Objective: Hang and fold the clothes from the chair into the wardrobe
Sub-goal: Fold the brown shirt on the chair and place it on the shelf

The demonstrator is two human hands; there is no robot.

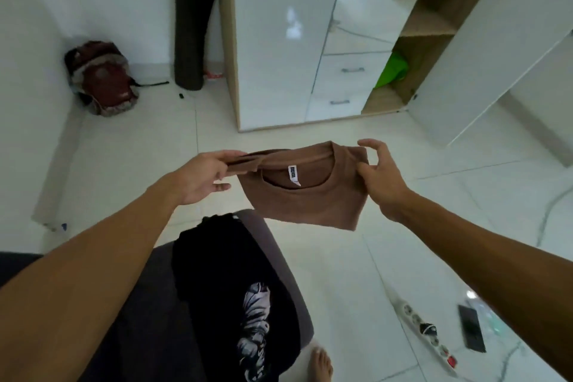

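Both hands, left hand (206, 178) and right hand (376, 175), pinch the folded brown shirt (310, 201) in mid-air, the black shirt (229, 273) waits on the chair (279, 245), wardrobe (403, 71) unfilled.

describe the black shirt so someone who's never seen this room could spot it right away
Start at the white wardrobe and come back toward the camera to the grey chair at the bottom of the view. The black shirt is draped over it, below the folded brown shirt held up by both hands. Only the black one is dark and bears a pale grey-white print.
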